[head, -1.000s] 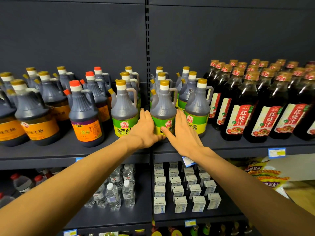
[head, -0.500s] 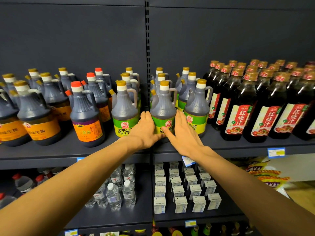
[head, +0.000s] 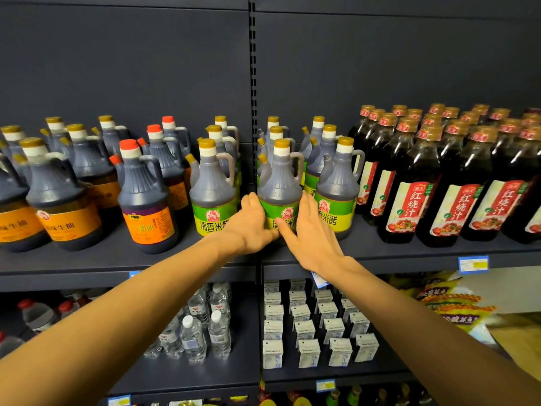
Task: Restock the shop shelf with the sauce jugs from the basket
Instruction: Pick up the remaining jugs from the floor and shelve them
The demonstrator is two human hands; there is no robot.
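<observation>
Left hand (head: 248,222): cupped against the left side of the centre jug (head: 279,183), fingers curled round its green label, thumb low across the front.
Right hand (head: 310,230): fingers straight and together, flat against the jug's right side; thumb reaches across the label front toward the left thumb.
Centre jug: upright on the shelf (head: 409,256), at its front edge, just right of the upright post (head: 253,83); yellow cap, grey body, handle to the right.
Left neighbour (head: 212,189): same kind of jug, just left of the centre jug; label reads 清香米, the rest hidden by the left hand.
Right neighbour (head: 336,186): same kind, just right of the centre jug, close to the right hand's back; 香米醋 shows.
Behind: more yellow-capped jugs in rows behind the centre jug.
Orange jugs (head: 146,197): left of the centre jug; red and yellow caps; 生抽 readable on one.
Dark bottles (head: 409,183): right of the centre jug, red labels reading 红烧汁.
Open room: a bare strip of shelf in front of the jugs on both sides.
Below: water bottles (head: 202,326) and small cartons (head: 307,326) on the lower shelf.
</observation>
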